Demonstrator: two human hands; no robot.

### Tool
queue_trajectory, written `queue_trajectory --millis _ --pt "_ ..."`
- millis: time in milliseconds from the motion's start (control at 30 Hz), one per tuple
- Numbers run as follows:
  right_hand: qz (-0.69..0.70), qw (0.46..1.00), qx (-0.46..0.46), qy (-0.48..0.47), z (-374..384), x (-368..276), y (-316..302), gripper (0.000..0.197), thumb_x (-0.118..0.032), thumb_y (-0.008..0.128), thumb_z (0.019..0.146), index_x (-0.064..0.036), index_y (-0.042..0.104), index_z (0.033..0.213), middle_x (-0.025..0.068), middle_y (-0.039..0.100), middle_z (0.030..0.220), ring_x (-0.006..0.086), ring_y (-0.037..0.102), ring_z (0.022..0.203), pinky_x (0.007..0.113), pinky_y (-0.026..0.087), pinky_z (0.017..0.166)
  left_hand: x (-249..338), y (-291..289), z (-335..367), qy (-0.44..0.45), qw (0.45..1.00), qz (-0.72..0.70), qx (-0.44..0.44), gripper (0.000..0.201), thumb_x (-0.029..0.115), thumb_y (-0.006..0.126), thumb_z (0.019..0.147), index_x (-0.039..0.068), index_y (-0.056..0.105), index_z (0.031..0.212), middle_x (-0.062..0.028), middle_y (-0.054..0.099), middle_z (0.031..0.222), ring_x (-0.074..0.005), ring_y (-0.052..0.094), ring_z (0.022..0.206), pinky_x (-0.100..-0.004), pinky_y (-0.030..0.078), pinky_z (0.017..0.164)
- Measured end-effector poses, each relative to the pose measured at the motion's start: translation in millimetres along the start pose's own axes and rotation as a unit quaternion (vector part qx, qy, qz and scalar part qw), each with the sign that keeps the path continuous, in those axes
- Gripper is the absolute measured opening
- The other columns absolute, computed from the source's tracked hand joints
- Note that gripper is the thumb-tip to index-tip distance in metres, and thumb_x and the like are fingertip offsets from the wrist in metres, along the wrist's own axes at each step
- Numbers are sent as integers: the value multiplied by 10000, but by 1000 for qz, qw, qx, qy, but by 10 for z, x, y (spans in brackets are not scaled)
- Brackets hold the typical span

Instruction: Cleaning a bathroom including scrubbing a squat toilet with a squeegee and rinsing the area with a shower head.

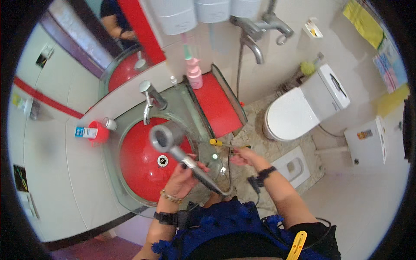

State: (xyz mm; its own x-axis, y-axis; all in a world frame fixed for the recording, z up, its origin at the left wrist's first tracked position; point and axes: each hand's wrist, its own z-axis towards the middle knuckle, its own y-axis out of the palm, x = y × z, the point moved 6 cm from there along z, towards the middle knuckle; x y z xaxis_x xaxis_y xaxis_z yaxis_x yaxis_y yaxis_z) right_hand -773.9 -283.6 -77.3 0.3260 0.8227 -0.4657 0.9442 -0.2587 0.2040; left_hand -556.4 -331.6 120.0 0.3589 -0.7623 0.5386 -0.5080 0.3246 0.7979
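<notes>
My left hand is closed round the handle of a grey shower head, held over the red sink basin. A flexible hose curves away from the lower end of its handle. Farther right, my right hand is closed on a thin rod-like tool with a yellow end, which points left toward the glass counter edge. Exactly what kind of tool it is cannot be made out. A chrome faucet rises behind the basin.
A pink pump bottle stands near a red-bottomed shelf. On the counter's left is a red cup with a tube. The toilet, a squat pan and a white cabinet are to the right; a wall mixer tap is above.
</notes>
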Motion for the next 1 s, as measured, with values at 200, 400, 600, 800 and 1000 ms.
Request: queue_trajectory --millis 200,400,600,800,1000 --pt "383 922 -34 -42 461 -34 724 343 -354 452 848 -54 464 1015 107 588 858 173 530 707 264 436 611 125 -796 -264 132 971 -49 194 263 232 474 858 82 475 1075 -70 536 1019 -235 503 986 -366 394 893" --pt "449 890 -43 -67 586 90 247 239 -222 518 765 -15 469 873 115 506 710 201 497 605 303 425 500 -7 -1253 -179 120 966 -42 224 259 300 522 828 106 513 999 -37 574 972 -213 515 969 -370 422 809" --pt "507 862 -7 7 -19 707 -268 215 -209 458 742 -12 427 823 130 488 755 267 519 653 360 479 593 -118 -1660 -12 74 941 -74 323 243 299 568 798 89 540 917 -66 589 909 -226 556 866 -350 451 774" --pt "508 860 53 9 -824 1683 -965 163 -154 437 778 5 429 814 92 489 675 205 506 549 313 476 503 -221 -2118 176 -71 931 -47 355 316 354 600 763 59 545 859 -73 597 819 -177 559 674 -262 449 547" --pt "599 797 -36 75 -1197 2290 -820 229 -234 452 843 -17 428 770 26 473 598 96 440 422 218 399 373 -64 -2370 181 5 846 -81 528 183 278 534 802 97 528 829 -107 577 839 -243 545 741 -371 453 656"
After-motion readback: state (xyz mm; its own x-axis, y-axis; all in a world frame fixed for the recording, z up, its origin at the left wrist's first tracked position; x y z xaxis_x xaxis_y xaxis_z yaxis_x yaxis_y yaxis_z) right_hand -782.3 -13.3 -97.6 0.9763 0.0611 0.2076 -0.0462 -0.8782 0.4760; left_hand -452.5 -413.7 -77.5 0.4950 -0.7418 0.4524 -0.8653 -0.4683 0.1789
